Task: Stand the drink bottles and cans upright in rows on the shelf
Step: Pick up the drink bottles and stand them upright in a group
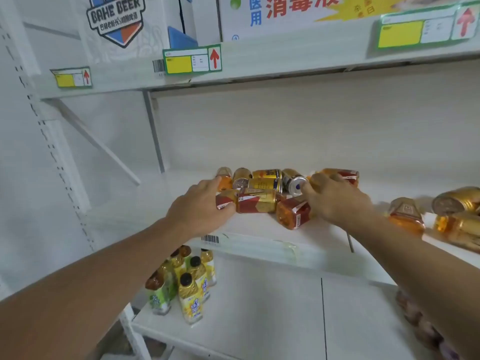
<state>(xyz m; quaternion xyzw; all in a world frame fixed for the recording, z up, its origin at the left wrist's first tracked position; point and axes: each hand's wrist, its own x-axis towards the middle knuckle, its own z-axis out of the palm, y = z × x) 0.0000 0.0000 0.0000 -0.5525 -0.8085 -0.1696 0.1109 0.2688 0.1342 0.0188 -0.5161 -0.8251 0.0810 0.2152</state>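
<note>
A heap of drinks lies on its side on the white middle shelf (259,224): gold cans (266,181), a silver-ended can (296,184), and orange tea bottles with red labels. My left hand (200,206) grips the left end of a red-labelled bottle (255,202) lying across the front. My right hand (335,198) rests over the right side of the heap, fingers curled on an orange bottle (337,175) at the back. Another orange bottle (293,213) lies just in front of that hand.
More toppled bottles and gold cans (454,214) lie on the same shelf at the far right. Several yellow and green bottles (189,289) stand upright on the lower shelf. The upper shelf edge (285,58) with price tags overhangs; boxes sit above.
</note>
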